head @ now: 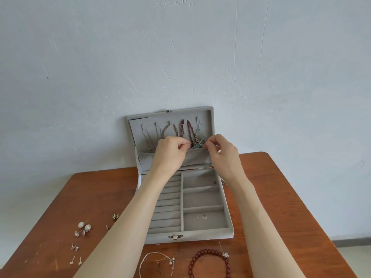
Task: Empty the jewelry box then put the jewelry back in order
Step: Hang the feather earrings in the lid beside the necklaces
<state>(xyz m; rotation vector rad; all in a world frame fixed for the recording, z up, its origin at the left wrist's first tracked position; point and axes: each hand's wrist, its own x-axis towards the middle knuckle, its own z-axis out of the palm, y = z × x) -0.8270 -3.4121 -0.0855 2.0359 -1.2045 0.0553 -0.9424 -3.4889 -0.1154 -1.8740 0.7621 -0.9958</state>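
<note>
The grey jewelry box [202,235] stands open on the table, its lid [134,129] upright against the wall. Several necklaces hang inside the lid, among them a dark red bead necklace [189,130] and a silver one with blue stones [200,138]. Both hands are at the lid's fabric pocket [197,157]. My left hand [170,152] and my right hand [222,152] pinch the pocket's top edge either side of a turquoise pendant [197,146]. The ring rolls [167,207] hold nothing; small earring backs [201,217] lie in the front right compartment.
On the wooden table [291,197] lie pearl earrings [84,226] and several small studs [75,247] at the left, a thin silver chain [156,261] and a red bead bracelet [209,263] in front of the box. A pale wall stands right behind the box.
</note>
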